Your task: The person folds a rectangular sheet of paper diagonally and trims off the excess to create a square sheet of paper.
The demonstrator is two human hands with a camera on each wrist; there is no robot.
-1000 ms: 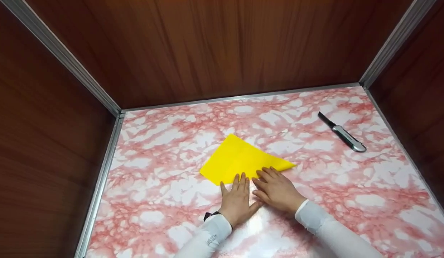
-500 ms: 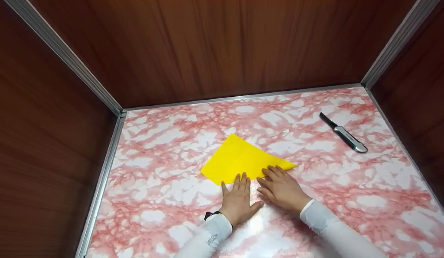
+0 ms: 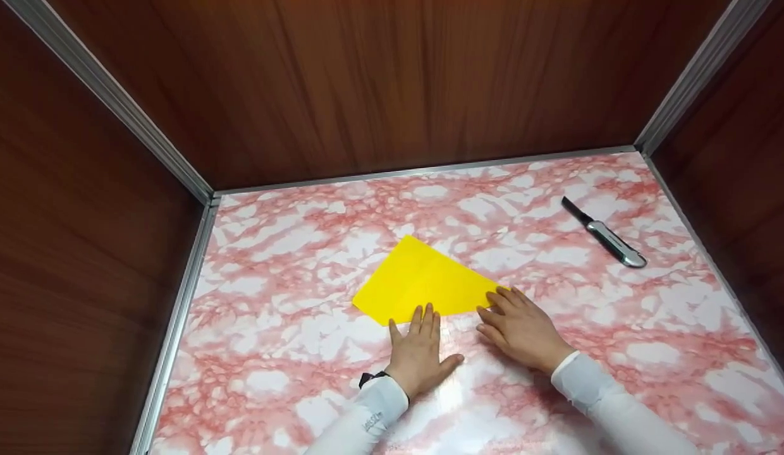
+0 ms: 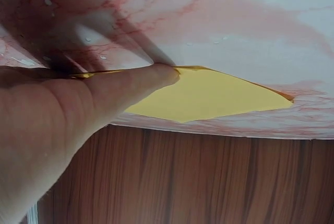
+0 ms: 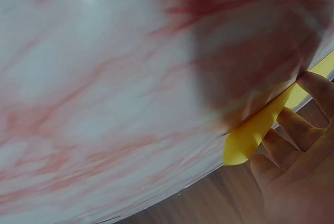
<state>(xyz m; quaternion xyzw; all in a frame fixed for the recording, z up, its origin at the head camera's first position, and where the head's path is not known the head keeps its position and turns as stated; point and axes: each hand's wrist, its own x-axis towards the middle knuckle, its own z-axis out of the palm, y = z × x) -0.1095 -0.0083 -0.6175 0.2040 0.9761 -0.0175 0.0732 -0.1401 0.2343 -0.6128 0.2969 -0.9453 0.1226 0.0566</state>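
Note:
A folded sheet of yellow paper [image 3: 423, 281] lies on the table, a kite-like shape with one long point to the right. My left hand [image 3: 417, 357] lies flat, its straight fingertips on the paper's near edge and its thumb spread out on the table. My right hand [image 3: 525, 328] rests with extended fingers over the paper's right point, covering its tip in the head view. In the left wrist view the paper [image 4: 209, 96] shows past the left hand. Folded layers of the paper [image 5: 250, 140] stand slightly parted beside the right hand's fingers in the right wrist view.
A utility knife [image 3: 610, 240] with a grey handle and black blade lies at the right, apart from the hands. The table [image 3: 272, 354] has a red and white marbled top. Dark wood panels [image 3: 392, 82] with metal edging enclose its back and sides.
My right hand has slid rightward along the paper's near edge to its right point. The left hand has stayed at the same spot, and the paper has barely moved.

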